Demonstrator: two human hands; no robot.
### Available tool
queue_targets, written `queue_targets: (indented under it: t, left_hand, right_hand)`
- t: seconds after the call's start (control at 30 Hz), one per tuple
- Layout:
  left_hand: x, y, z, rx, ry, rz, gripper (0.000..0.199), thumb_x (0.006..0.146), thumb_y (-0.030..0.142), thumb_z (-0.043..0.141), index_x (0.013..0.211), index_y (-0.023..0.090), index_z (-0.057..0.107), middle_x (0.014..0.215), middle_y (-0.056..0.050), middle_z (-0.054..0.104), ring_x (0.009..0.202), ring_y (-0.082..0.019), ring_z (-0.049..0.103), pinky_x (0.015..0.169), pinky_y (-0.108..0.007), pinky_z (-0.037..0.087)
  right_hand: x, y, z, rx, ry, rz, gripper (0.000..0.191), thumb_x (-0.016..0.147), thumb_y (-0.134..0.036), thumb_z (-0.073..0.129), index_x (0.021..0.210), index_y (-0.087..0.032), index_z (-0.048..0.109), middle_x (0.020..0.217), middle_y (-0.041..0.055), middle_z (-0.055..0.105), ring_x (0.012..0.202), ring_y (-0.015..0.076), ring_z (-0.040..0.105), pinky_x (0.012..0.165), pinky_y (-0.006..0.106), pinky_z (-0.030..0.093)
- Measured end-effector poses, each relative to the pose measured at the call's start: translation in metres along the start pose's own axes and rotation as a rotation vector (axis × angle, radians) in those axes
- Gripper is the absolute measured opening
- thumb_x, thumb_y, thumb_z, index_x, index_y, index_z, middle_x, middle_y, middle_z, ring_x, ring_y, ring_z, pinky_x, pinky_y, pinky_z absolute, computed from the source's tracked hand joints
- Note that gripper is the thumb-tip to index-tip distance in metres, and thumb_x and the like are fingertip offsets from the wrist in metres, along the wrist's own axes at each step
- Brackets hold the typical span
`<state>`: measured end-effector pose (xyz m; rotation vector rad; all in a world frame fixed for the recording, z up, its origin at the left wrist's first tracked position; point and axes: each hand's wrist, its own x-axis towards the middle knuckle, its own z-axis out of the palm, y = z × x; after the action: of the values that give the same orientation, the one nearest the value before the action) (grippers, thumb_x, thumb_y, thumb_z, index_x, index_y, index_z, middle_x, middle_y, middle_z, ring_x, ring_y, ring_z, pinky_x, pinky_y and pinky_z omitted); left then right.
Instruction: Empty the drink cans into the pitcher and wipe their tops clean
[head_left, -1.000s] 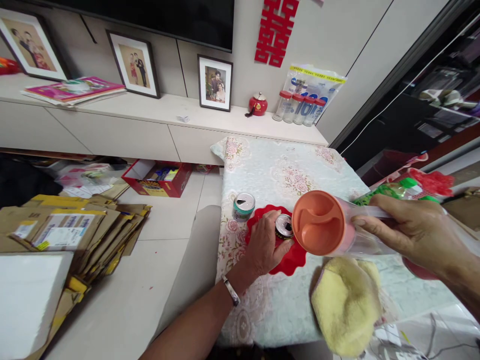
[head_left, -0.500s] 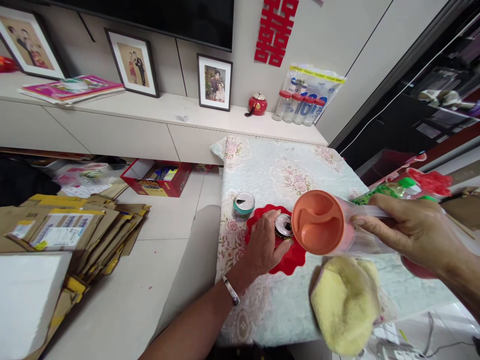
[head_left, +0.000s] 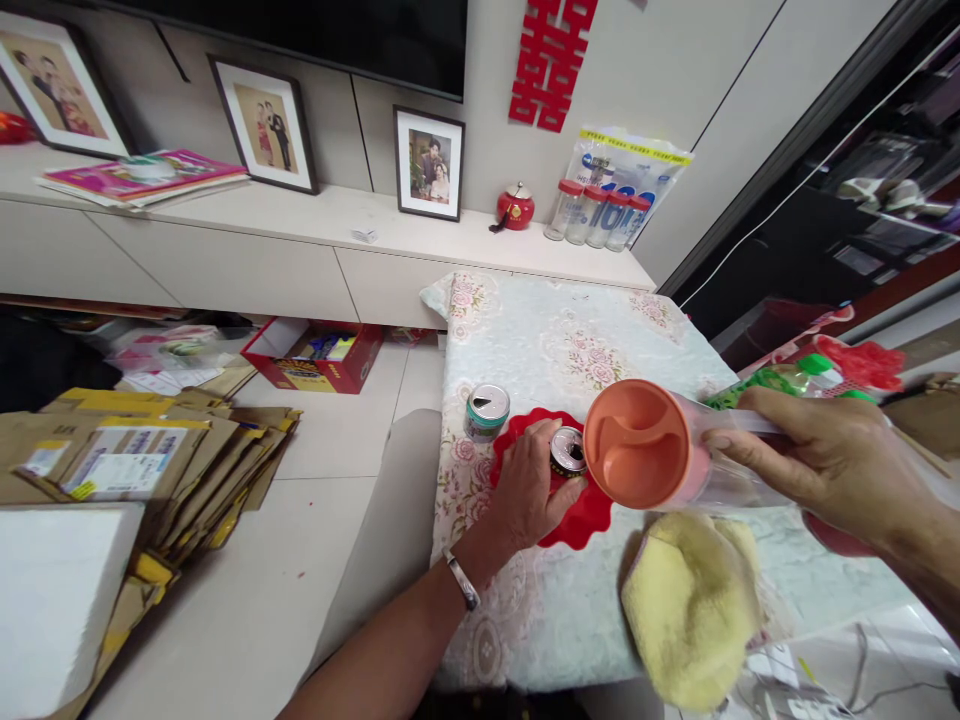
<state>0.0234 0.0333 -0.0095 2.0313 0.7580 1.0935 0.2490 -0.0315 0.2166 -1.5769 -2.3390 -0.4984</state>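
My left hand (head_left: 531, 485) is closed around a small dark drink can (head_left: 568, 450), its opened silver top facing up. That can stands on a red scalloped tray (head_left: 581, 525). Gripped by its handle in my right hand (head_left: 817, 455) is a clear plastic pitcher (head_left: 724, 480) with an orange lid (head_left: 636, 445). The pitcher is tipped on its side, lid toward the can and close beside it. I cannot make out any liquid flowing. Left of the tray is a second opened can (head_left: 487, 411), green and silver, standing upright on the table.
A yellow cloth (head_left: 690, 610) lies at the front edge of the table, which has a floral cloth (head_left: 525, 330). Green-capped bottles (head_left: 817, 375) stand beyond my right hand. Flattened cardboard (head_left: 187, 470) and a red box (head_left: 322, 360) are on the floor at left.
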Motion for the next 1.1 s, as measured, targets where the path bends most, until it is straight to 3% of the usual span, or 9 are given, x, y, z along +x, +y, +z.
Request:
queue_targets:
  t: [0.23, 1.1]
  left_hand:
    - [-0.0007, -0.0012, 0.0012, -0.004, 0.005, -0.002, 0.071, 0.094, 0.041, 0.062, 0.154, 0.024, 0.028, 0.151, -0.019, 0.050, 0.142, -0.037, 0.049, 0.113, -0.059, 0.042]
    - [-0.0002, -0.0015, 0.0004, -0.006, -0.003, 0.004, 0.071, 0.094, 0.040, 0.063, 0.153, 0.023, 0.028, 0.150, -0.019, 0.050, 0.143, -0.037, 0.049, 0.114, -0.058, 0.042]
  right_hand:
    - [0.0013, 0.0001, 0.0000, 0.036, -0.015, 0.041, 0.061, 0.102, -0.067, 0.047, 0.062, -0.022, 0.050, 0.043, -0.0068, 0.037, 0.034, 0.0083, 0.036, 0.038, 0.024, 0.027]
    - [0.0032, 0.0003, 0.0012, -0.003, 0.025, -0.063, 0.058, 0.106, -0.061, 0.045, 0.063, -0.023, 0.044, 0.046, -0.0085, 0.033, 0.035, 0.0064, 0.033, 0.038, 0.022, 0.027]
